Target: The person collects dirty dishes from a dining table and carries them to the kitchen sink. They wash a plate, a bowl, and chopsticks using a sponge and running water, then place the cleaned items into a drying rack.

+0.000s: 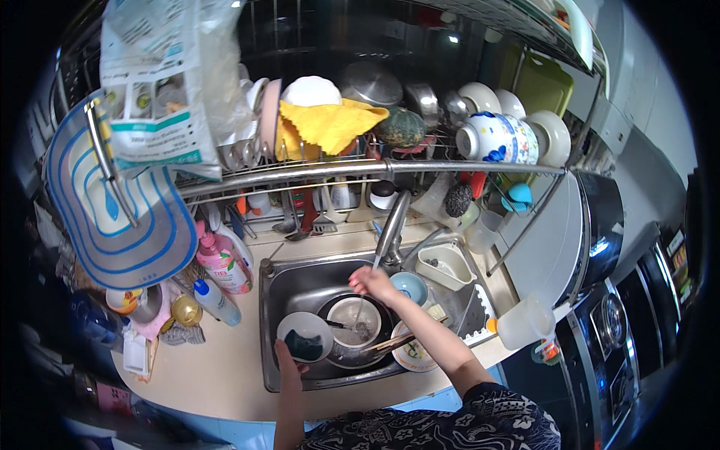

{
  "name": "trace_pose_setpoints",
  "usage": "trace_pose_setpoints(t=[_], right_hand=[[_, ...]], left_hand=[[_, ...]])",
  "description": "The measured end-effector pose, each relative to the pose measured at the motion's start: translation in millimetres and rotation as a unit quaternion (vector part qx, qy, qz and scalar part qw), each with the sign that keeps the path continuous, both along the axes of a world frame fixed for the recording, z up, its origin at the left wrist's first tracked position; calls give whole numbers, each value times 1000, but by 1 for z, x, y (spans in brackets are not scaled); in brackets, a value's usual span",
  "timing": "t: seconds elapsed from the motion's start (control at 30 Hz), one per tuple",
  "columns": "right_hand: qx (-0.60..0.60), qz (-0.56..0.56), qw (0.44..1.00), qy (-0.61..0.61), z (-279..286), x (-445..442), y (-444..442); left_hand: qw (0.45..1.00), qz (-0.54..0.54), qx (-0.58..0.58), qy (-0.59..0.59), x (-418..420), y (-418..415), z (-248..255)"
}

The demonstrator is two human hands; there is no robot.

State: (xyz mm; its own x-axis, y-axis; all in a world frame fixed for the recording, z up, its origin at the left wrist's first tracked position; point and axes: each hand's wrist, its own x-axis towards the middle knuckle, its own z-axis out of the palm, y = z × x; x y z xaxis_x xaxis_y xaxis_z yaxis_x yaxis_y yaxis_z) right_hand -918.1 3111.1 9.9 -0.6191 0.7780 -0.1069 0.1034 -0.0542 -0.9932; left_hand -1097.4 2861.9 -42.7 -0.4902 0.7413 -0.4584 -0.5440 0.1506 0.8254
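Note:
My left hand (289,360) grips the rim of a white bowl (304,326) with a dark green scouring pad (304,345) lying in it, over the left part of the steel sink (281,298). My right hand (371,283) is at the stream just below the faucet (391,228), slightly blurred, with nothing seen in it. Water runs down into a pale round bowl (354,315), which sits inside a dark pan (343,355) in the basin. Chopsticks (394,341) lie across the pan's right edge. A patterned plate (415,351) and a light blue bowl (409,287) are right of the pan.
A dish rack (315,169) with bowls, a yellow cloth (329,124) and a green squash (400,128) spans above the sink. Pink (222,264) and blue-capped (216,302) bottles stand left of the sink. At the right are a cream basket (445,265) and a translucent pitcher (526,323).

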Motion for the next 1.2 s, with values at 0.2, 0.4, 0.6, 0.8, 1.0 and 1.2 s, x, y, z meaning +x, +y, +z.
trace_pose_setpoints(t=[0.2,0.4,0.6,0.8,1.0,1.2], right_hand=[[-107,-95,990,6,-13,-4,19],[-58,-81,995,-22,-14,1,4],[-72,-29,997,-21,-7,8,-5],[4,-60,998,-36,-15,14,-1],[59,-210,965,-147,-19,24,46],[66,-249,934,-246,-43,33,75]], left_hand=[[994,109,-22,7,-2,-19,6],[993,107,-55,8,-3,-29,15],[995,92,-41,-6,-3,-38,18],[993,108,-38,-13,-5,-42,16],[995,89,-12,-30,-5,-45,12],[998,51,-5,-20,-5,-50,19]])
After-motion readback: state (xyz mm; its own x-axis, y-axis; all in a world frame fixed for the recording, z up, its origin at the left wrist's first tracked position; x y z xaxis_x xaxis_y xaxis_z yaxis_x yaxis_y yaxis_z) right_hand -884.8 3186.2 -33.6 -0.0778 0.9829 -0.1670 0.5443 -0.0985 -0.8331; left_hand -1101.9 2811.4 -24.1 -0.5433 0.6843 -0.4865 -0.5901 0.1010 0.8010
